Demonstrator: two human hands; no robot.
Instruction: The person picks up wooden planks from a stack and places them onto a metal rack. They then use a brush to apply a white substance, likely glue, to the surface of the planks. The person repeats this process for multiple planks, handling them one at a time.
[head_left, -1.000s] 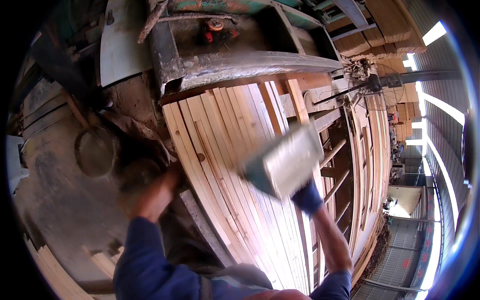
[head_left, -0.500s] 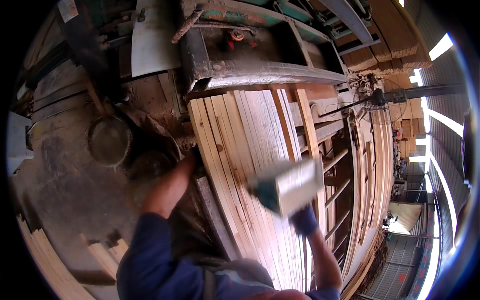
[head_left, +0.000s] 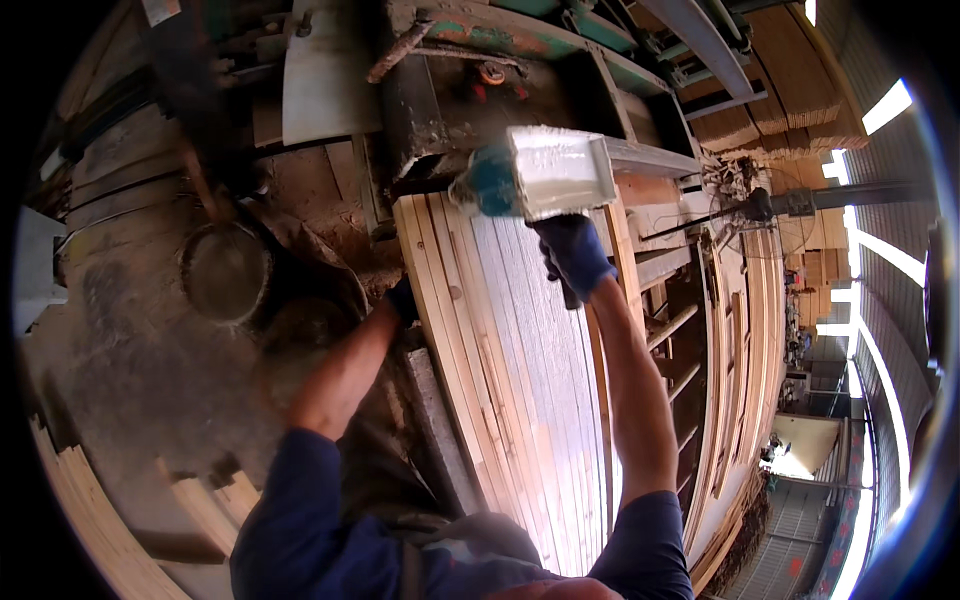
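Observation:
My right hand (head_left: 578,252), in a dark blue glove, is closed round the black handle of a hand-held glue spreader (head_left: 562,172). The spreader has a white, glue-coated box and a teal end part. It is held over the far end of a row of pale wooden strips (head_left: 480,370) packed side by side. A whitish wet sheen covers the strips' right part; those on the left look dry. My left hand (head_left: 403,300), in a dark glove, rests against the row's left edge, its fingers mostly hidden.
A worn metal machine frame (head_left: 410,110) stands beyond the far end of the strips. A round bucket (head_left: 225,275) sits on the left. Further right are a slatted rack, long stacked boards (head_left: 745,330) and a stand fan (head_left: 775,205). Short offcuts (head_left: 195,505) lie at the lower left.
My right hand has carried the glue spreader away from me, from mid-row to the far end of the strips. The left hand stays at the left edge; the view has shifted slightly.

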